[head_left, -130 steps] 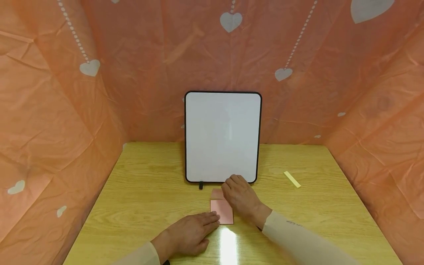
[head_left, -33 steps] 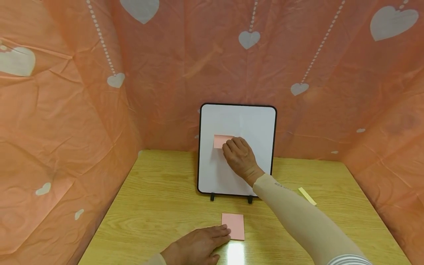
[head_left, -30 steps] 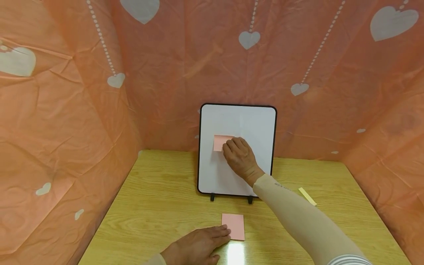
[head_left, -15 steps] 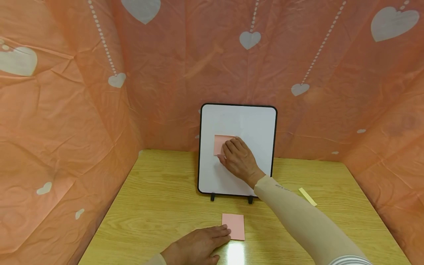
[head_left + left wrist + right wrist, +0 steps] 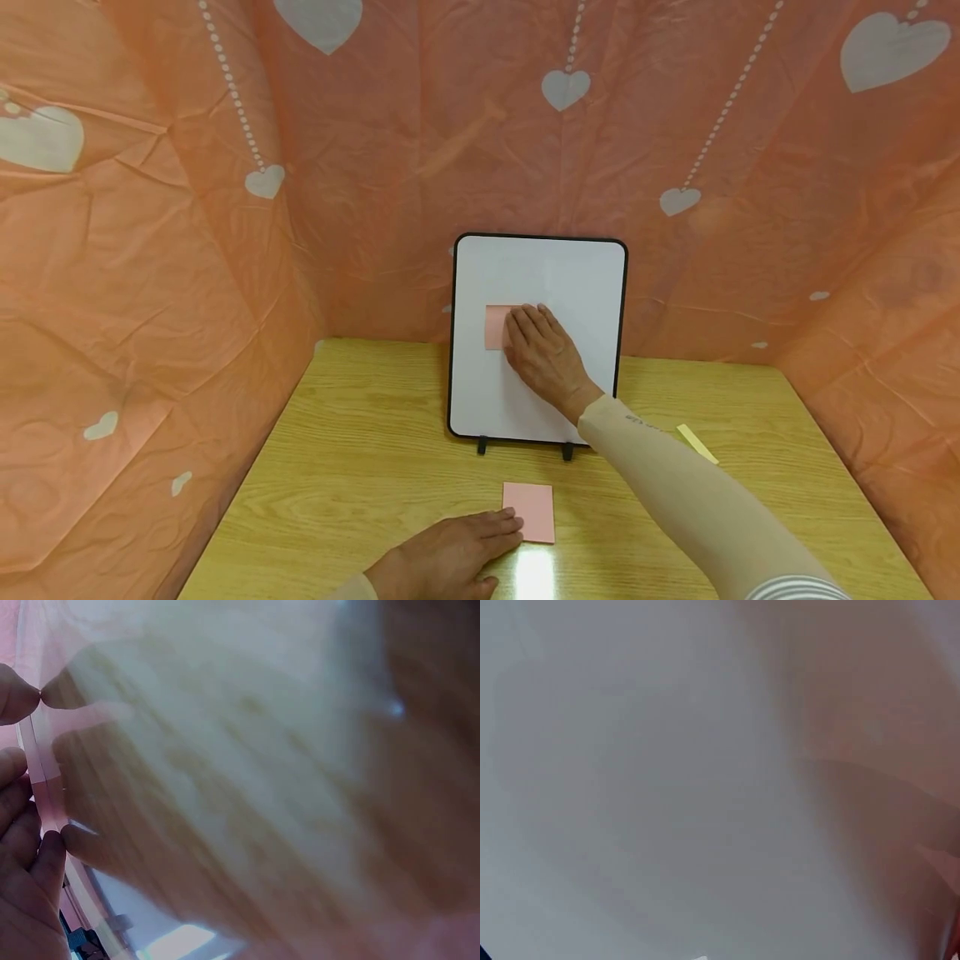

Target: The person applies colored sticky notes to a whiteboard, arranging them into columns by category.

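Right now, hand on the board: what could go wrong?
1. The whiteboard could tip or slide back if the right hand presses hard: it stands on small black feet, and neither hand grips its frame.
2. The pink note might lift or peel off as the hand leaves; its right part is covered, so I can't tell how well it sticks.
3. The right sleeve could perhaps brush the yellow strip beside it.

The counter (image 5: pixel 360 425) looks like smooth, glossy wood, shining at lower centre. The white board (image 5: pixel 542 275) looks slick, its black rim (image 5: pixel 452 333) plastic. The pink note (image 5: pixel 495 327) and pink pad (image 5: pixel 536 510) look matt paper; the orange drape (image 5: pixel 450 142), creased sheeting.
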